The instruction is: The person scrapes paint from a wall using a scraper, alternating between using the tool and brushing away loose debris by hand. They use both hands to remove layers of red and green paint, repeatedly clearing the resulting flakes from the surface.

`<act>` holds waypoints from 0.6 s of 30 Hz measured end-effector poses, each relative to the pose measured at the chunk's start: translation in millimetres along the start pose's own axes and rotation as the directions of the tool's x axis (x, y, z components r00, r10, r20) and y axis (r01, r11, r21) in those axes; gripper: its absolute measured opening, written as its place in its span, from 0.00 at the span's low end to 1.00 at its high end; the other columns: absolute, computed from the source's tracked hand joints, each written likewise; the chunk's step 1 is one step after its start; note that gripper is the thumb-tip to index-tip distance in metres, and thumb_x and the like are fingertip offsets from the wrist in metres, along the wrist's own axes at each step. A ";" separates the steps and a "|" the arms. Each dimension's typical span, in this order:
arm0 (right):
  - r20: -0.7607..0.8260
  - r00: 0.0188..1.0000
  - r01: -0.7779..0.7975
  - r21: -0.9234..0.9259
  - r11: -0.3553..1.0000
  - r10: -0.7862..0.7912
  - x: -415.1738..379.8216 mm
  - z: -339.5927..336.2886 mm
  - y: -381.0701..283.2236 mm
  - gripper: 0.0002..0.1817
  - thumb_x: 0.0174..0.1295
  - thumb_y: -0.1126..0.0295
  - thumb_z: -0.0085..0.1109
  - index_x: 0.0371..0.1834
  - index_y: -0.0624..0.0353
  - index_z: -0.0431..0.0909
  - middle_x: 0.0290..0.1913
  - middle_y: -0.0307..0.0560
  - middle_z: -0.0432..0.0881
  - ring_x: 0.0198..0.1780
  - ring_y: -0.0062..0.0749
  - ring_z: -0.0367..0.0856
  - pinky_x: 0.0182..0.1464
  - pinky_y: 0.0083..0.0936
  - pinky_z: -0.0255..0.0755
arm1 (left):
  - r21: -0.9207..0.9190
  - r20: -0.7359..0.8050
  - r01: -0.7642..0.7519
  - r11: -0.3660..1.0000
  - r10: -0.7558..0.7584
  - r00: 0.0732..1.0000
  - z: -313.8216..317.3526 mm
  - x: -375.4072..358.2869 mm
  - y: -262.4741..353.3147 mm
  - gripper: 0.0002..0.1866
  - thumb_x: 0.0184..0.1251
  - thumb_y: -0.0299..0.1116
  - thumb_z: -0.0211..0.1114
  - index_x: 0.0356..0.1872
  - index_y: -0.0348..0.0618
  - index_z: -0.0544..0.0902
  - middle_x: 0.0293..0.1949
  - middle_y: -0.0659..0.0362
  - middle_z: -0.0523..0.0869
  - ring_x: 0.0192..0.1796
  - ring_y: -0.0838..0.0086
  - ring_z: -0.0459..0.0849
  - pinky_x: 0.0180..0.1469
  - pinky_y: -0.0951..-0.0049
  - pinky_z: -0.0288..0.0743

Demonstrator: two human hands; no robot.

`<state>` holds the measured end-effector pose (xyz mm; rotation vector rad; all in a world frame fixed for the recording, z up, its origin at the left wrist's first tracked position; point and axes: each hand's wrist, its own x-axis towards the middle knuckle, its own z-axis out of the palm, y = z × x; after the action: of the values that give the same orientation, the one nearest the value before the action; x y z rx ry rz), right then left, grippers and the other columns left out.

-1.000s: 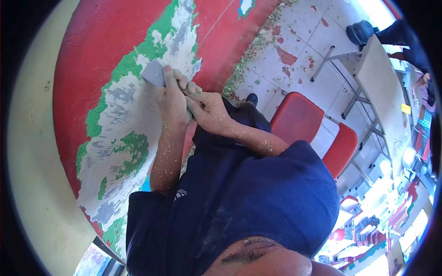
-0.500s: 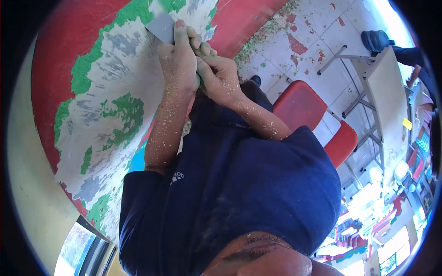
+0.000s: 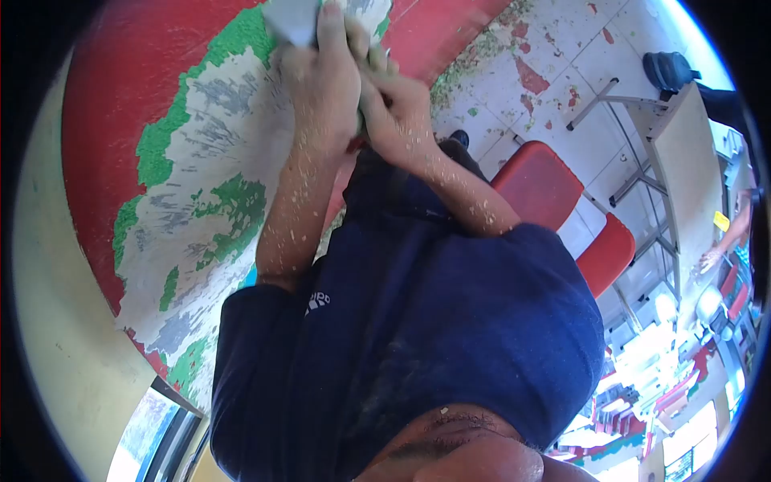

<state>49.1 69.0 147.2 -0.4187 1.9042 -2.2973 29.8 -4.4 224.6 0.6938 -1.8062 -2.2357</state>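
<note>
My left hand [image 3: 325, 88] grips a scraper with a broad grey blade [image 3: 293, 20], its thumb laid along the blade. The blade is blurred and lies against a wall [image 3: 233, 104] with peeling red and green paint over bare white patches. Closed beside it, my right hand [image 3: 401, 112] wraps round the lower part of the same tool. The scraper's handle is mostly hidden by my fingers. Pale flakes cling to both forearms.
Paint chips [image 3: 530, 78] litter the tiled floor. Red chairs [image 3: 540, 185] stand right of me, near a pale table [image 3: 687, 169]. A dark blue water jug [image 3: 668, 71] sits at upper right. Another person's arm [image 3: 731, 237] shows at the far right.
Both hands and the scraper have moved upward along the wall, with the blade now near the top edge. The view has shifted slightly, and the other person's arm shows more.
</note>
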 end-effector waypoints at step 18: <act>-0.063 0.990 0.115 -0.159 0.980 -0.126 26.2 -4.7 -19.5 0.16 0.58 0.72 0.56 0.51 0.56 0.80 0.23 0.60 0.76 0.23 0.46 0.80 0.27 0.31 0.74 | 0.058 0.026 -0.058 0.997 0.057 0.998 16.9 16.0 17.8 0.19 0.76 0.44 0.46 0.27 0.41 0.68 0.21 0.59 0.68 0.21 0.71 0.73 0.27 0.66 0.74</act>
<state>24.2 70.1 168.8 -0.4873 2.1596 -2.2738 5.4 -0.8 240.5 0.6188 -1.8850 -2.1724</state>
